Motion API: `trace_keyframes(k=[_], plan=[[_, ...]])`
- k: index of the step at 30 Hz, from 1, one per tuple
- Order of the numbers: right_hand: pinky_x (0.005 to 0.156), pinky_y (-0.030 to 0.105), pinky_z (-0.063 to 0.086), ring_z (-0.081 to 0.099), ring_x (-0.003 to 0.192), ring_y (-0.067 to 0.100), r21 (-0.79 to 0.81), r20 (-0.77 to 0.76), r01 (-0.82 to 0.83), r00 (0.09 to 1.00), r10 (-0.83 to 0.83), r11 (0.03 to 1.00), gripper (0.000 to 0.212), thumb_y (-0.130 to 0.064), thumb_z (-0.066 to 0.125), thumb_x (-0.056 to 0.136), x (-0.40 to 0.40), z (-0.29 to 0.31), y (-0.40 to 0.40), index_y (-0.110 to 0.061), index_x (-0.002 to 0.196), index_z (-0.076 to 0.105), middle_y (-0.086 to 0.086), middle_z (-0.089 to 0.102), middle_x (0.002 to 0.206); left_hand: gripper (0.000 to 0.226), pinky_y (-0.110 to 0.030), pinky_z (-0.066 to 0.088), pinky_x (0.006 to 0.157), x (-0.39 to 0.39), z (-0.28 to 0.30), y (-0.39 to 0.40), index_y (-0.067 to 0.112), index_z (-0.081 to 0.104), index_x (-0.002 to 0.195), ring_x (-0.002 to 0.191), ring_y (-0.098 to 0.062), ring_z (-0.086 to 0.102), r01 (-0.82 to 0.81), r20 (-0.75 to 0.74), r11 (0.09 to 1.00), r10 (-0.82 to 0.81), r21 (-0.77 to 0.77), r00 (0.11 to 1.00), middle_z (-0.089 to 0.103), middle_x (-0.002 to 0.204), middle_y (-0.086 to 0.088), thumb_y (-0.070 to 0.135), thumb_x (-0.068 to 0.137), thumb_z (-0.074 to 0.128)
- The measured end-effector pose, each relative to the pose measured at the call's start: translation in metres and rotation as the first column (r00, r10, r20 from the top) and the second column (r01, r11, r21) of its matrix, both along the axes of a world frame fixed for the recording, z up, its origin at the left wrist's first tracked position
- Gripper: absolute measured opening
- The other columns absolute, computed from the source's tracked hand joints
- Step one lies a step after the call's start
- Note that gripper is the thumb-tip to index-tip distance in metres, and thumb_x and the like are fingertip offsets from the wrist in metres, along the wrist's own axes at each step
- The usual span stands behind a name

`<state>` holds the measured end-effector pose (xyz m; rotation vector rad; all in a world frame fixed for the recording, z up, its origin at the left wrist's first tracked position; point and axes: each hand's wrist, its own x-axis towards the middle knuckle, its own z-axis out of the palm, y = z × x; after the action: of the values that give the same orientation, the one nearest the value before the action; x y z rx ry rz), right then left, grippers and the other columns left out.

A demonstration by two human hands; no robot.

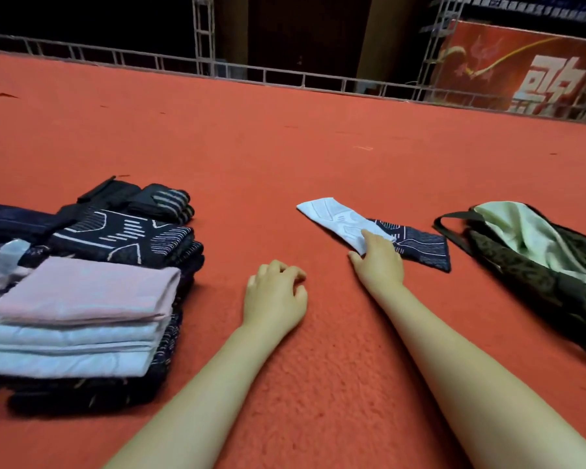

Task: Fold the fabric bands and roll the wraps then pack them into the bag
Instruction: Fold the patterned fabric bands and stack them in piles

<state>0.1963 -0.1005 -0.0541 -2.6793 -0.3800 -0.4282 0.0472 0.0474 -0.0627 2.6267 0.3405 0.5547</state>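
A folded white band (335, 216) lies across a dark navy patterned band (420, 247) on the red carpet. My right hand (379, 257) rests on the near end of the white band, fingers on the fabric. My left hand (276, 294) lies on the bare carpet with loosely curled fingers, holding nothing. At the left sits a pile of folded bands (82, 309): pink on top, pale blue below, dark patterned ones behind and under. Black wraps (156, 201) lie behind the pile. The dark bag (538, 265) lies open at the right, showing a pale lining.
Red carpet (285, 147) stretches ahead to a low metal truss rail (285, 77) at the far edge. A red banner (521, 79) stands behind the rail at the right. Dark space lies beyond.
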Motion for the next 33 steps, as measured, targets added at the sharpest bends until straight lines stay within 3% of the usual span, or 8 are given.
trace_keyframes(k=[6,13,17,20,22,25,30,33], plan=[[0.082,0.041,0.048,0.057,0.102,0.037,0.032,0.164,-0.004,0.986,-0.002,0.999,0.029,-0.005,0.049,0.083,0.017,0.003,0.009,-0.009,0.107,0.065,0.017,0.066,0.106,0.030,-0.031,0.031,0.097,0.001,0.001,0.000,0.031,0.060,0.117,0.117,-0.019,0.044,0.002,0.013,0.998,-0.001,-0.063,1.000,0.054,0.119,0.004,0.028,0.089,0.050],[0.081,0.044,0.041,0.055,0.091,0.041,0.116,0.209,-0.135,0.972,0.108,0.984,0.045,-0.010,0.035,0.077,-0.027,0.002,-0.006,-0.006,0.110,0.065,0.022,0.060,0.094,0.040,-0.038,0.039,0.098,0.003,0.005,0.004,0.024,0.053,0.128,0.113,-0.026,0.048,0.058,0.112,0.981,-0.037,-0.185,0.993,0.054,0.117,-0.005,0.020,0.088,0.053],[0.088,0.024,0.038,0.055,0.105,0.022,0.388,0.102,-0.314,0.949,0.298,0.867,0.037,-0.001,0.039,0.087,-0.082,0.006,-0.021,-0.013,0.111,0.064,0.009,0.064,0.109,0.055,-0.035,0.034,0.104,-0.002,0.009,0.006,0.020,0.043,0.139,0.122,-0.024,0.041,0.156,0.199,0.973,-0.121,-0.171,0.972,0.047,0.131,-0.004,0.024,0.086,0.057],[0.091,0.008,0.035,0.055,0.104,0.001,0.557,0.045,-0.413,0.882,0.470,0.721,0.032,-0.014,0.038,0.086,-0.119,0.017,-0.035,-0.026,0.101,0.064,-0.006,0.065,0.108,0.060,-0.039,0.030,0.110,-0.005,0.010,0.007,0.030,0.044,0.138,0.135,-0.018,0.032,0.260,0.184,0.963,-0.243,-0.076,0.952,0.041,0.143,0.003,0.042,0.080,0.050],[0.088,0.005,0.036,0.055,0.101,-0.008,0.616,0.016,-0.421,0.852,0.524,0.666,0.031,-0.017,0.039,0.083,-0.130,0.018,-0.043,-0.027,0.099,0.064,-0.011,0.065,0.107,0.047,-0.039,0.023,0.112,-0.006,0.008,0.007,0.031,0.055,0.127,0.133,-0.013,0.037,0.317,0.157,0.948,-0.310,-0.019,0.938,0.050,0.138,0.008,0.037,0.082,0.048],[0.089,0.006,0.036,0.055,0.103,-0.006,0.592,0.019,-0.440,0.845,0.535,0.675,0.029,-0.021,0.040,0.086,-0.131,0.019,-0.046,-0.030,0.100,0.063,-0.009,0.065,0.109,0.032,-0.037,0.013,0.116,-0.007,0.011,0.005,0.027,0.065,0.112,0.111,-0.004,0.054,0.363,0.155,0.932,-0.357,-0.009,0.921,0.066,0.115,0.013,0.020,0.089,0.045],[0.094,0.014,0.036,0.054,0.109,0.001,0.564,0.122,-0.533,0.809,0.575,0.630,0.030,-0.030,0.031,0.096,-0.134,0.028,-0.046,-0.033,0.108,0.060,-0.011,0.063,0.112,0.031,-0.024,0.043,0.094,-0.009,0.021,0.001,0.017,0.068,0.109,0.100,-0.001,0.059,0.447,0.402,0.876,-0.348,-0.183,0.847,0.068,0.107,0.010,0.017,0.086,0.047],[0.090,0.012,0.039,0.054,0.109,-0.002,0.551,0.111,-0.541,0.802,0.587,0.635,0.028,-0.033,0.051,0.088,-0.136,0.029,-0.047,-0.032,0.115,0.057,-0.014,0.062,0.116,0.030,-0.021,0.045,0.093,-0.010,0.022,-0.002,0.019,0.066,0.113,0.104,0.000,0.060,0.483,0.463,0.833,-0.327,-0.270,0.824,0.066,0.110,0.013,0.019,0.088,0.049]])
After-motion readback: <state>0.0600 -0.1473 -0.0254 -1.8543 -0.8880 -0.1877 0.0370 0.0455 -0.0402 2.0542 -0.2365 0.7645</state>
